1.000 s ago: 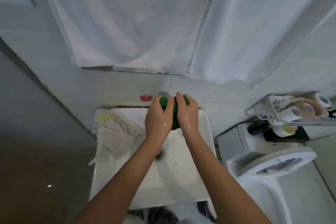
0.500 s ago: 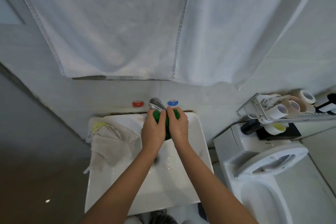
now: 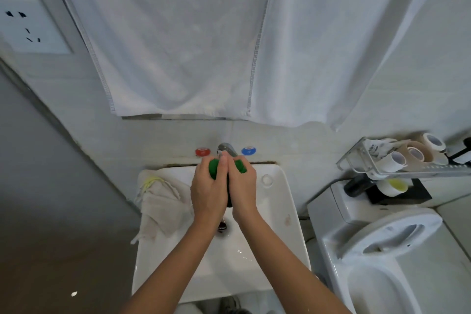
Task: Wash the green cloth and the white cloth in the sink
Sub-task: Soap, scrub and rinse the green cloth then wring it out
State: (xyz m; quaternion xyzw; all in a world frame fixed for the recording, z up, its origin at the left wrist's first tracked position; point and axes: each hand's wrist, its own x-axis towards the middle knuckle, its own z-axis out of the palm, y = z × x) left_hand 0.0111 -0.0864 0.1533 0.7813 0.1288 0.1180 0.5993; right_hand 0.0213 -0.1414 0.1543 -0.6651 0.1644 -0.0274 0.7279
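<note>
We are on the first half of the job: the green cloth [image 3: 214,167] is bunched into a wad between our two hands, held over the far end of the white sink [image 3: 288,196], right under the chrome tap spout [image 3: 226,148]. Our left hand [image 3: 207,192] and right hand [image 3: 243,190] press together, fingers curled round the wad so that only two green patches show above the knuckles. We cannot tell whether water is running; the basin below shines wet near the drain [image 3: 222,225].

We judge this to be the rubbing or squeezing stage of the green cloth. The white cloth [image 3: 159,205] lies crumpled over the left rim of the sink, apart from both hands, so its wash looks not yet begun.

Next we would need to finish working the green wad, wring it and put it down. Then the left hand is nearest to draw the white cloth under the spout, between the red knob [image 3: 202,151] and the blue knob [image 3: 248,150].
</note>
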